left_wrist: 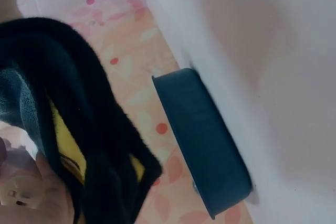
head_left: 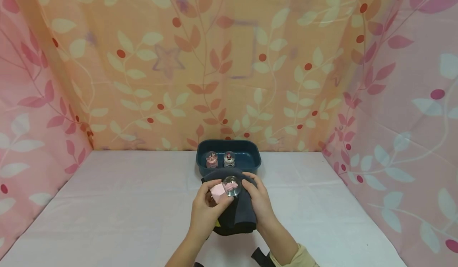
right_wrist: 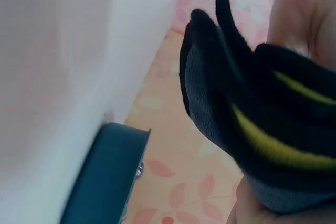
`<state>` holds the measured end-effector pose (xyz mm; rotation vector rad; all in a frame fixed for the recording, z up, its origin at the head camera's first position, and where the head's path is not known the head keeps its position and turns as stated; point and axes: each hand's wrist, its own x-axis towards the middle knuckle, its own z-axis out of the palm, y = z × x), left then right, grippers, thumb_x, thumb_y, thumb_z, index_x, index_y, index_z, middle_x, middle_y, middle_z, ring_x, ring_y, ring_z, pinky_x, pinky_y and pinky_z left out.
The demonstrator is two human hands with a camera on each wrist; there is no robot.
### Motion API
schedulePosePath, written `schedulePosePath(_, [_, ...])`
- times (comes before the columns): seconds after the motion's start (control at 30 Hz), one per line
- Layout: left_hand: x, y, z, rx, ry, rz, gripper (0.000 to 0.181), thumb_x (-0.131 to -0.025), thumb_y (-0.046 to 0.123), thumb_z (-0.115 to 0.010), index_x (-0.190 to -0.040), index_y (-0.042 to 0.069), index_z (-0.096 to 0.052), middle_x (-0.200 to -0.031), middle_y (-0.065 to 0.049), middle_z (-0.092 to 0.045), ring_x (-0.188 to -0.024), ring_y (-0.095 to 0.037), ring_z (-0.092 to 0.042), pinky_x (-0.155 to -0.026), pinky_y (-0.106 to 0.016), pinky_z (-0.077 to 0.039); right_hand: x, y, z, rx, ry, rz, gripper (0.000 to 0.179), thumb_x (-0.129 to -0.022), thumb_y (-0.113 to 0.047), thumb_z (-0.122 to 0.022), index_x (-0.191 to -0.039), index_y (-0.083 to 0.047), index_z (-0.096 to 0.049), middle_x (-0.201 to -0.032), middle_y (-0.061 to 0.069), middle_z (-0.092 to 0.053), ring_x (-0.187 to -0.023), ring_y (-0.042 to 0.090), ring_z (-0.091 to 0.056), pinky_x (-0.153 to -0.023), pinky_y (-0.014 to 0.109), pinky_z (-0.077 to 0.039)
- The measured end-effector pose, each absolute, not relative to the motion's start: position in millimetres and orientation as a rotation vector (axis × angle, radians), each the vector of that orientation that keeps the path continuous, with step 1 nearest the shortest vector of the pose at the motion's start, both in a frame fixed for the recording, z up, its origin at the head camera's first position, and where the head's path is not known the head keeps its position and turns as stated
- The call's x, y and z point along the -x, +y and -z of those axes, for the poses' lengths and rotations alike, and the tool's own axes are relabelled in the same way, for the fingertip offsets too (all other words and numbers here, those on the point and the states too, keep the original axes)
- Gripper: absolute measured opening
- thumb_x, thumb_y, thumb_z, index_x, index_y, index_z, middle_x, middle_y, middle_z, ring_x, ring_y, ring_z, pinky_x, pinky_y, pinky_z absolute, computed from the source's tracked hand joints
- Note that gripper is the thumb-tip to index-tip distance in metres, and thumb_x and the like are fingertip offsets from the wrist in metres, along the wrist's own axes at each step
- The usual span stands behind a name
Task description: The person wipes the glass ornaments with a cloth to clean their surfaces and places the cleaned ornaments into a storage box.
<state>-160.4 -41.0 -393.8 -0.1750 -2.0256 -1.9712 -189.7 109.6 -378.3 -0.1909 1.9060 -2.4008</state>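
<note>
My left hand (head_left: 204,215) holds a small snow globe (head_left: 231,186) by its pink faceted base, with the clear ball tilted to the right and a pink figure inside. My right hand (head_left: 264,205) grips a dark grey cloth (head_left: 246,213), its fingertips beside the ball. Bunched beneath the globe, the cloth hangs down between both hands. Black and yellow parts of its underside show in both wrist views. In the left wrist view, the cloth (left_wrist: 79,103) partly covers the left hand (left_wrist: 52,198). Folds of cloth (right_wrist: 299,182) hide most of the right fingers in the right wrist view.
Behind the hands, a dark teal tray (head_left: 248,159) stands on the white-covered table (head_left: 136,203). Inside it at the left are a pink-based snow globe (head_left: 212,160) and a white-based snow globe (head_left: 229,159). Patterned curtains (head_left: 214,60) enclose the back and sides.
</note>
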Motion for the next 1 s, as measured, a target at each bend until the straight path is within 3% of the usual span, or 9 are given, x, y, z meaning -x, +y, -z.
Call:
schedulePosePath(0.27, [165,-49,386,0.068,-1.951,2.256,0.052,-0.084,0.006,-0.075,-0.131,0.004,-0.05,-0.126,-0.017,-0.05,-0.095,-0.023,-0.058,-0.08,-0.028,-0.054,190,113,376,0.126,2.088,2.479,0.035,-0.101,-0.014,-0.048,-0.134,-0.004,-0.043,-0.127,0.017,-0.051,-0.097,0.017,-0.063,-0.079,0.027,-0.052])
schedulePosePath(0.4, [166,-50,385,0.088,-1.918,2.312,0.053,-0.084,0.003,-0.074,-0.13,0.002,-0.05,-0.124,-0.018,-0.05,-0.093,-0.023,-0.059,-0.079,-0.028,-0.054,188,109,375,0.36,2.349,2.564,0.033,-0.099,-0.005,-0.051,-0.131,-0.003,-0.046,-0.127,0.017,-0.047,-0.102,0.018,-0.059,-0.079,0.025,-0.053])
schedulePosePath(0.6, [164,-46,387,0.127,-1.901,2.332,0.054,-0.084,0.004,-0.074,-0.131,0.001,-0.05,-0.124,-0.019,-0.05,-0.095,-0.022,-0.06,-0.08,-0.027,-0.053,187,98,382,0.737,2.571,2.432,0.034,-0.095,0.003,-0.053,-0.128,0.0,-0.047,-0.119,0.018,-0.05,-0.093,0.017,-0.059,-0.071,0.027,-0.055])
schedulePosePath(0.83, [164,-45,387,0.046,-1.822,2.499,0.059,-0.088,0.004,-0.07,-0.138,0.0,-0.041,-0.129,-0.02,-0.046,-0.102,-0.02,-0.056,-0.084,-0.029,-0.053,189,97,386,0.482,2.23,2.493,0.031,-0.1,-0.005,-0.049,-0.131,-0.001,-0.045,-0.125,0.02,-0.048,-0.1,0.018,-0.061,-0.079,0.028,-0.054])
schedulePosePath(1.0, [168,-44,385,-0.015,-1.709,2.627,0.058,-0.088,0.005,-0.07,-0.136,-0.004,-0.038,-0.122,-0.017,-0.047,-0.098,-0.018,-0.057,-0.082,-0.027,-0.053,187,99,389,0.409,2.241,2.44,0.032,-0.099,-0.006,-0.05,-0.131,-0.001,-0.046,-0.126,0.02,-0.049,-0.1,0.019,-0.062,-0.08,0.029,-0.054])
